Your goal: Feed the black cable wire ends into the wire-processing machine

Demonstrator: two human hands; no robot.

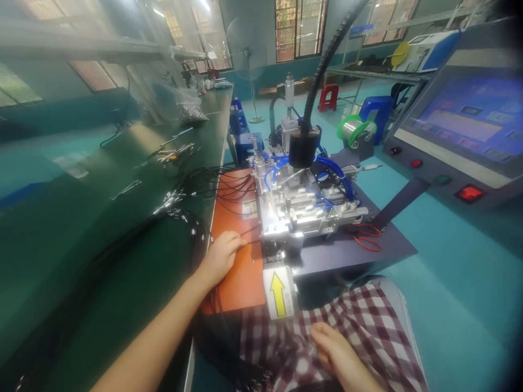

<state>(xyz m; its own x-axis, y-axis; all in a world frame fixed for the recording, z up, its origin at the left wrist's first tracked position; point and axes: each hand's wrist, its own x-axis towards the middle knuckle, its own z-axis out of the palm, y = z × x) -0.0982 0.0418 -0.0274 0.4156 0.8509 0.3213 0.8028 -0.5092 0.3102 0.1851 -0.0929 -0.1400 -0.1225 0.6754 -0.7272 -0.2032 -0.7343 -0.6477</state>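
At the near left corner of the machine [312, 209], my left hand [223, 257] pinches a thin black cable [254, 241] whose end points into the metal fixture. Beneath that hand lies an orange board [241, 283], with more black cables crossing its far part. My right hand [333, 345] is held low over the checked cloth on my lap, fingers curled together, and no object shows in it. Left of the board, a bundle of black cables [194, 231] with bright tips lies on the dark green table [134, 305].
A screen panel [469, 120] with buttons stands at the right. Behind the machine sits a green wire spool [356, 130]. A black flexible hose [322, 65] comes down over the fixture. A yellow-arrow label [279, 294] marks the machine's near end. A bag of small parts [192, 111] lies farther back.
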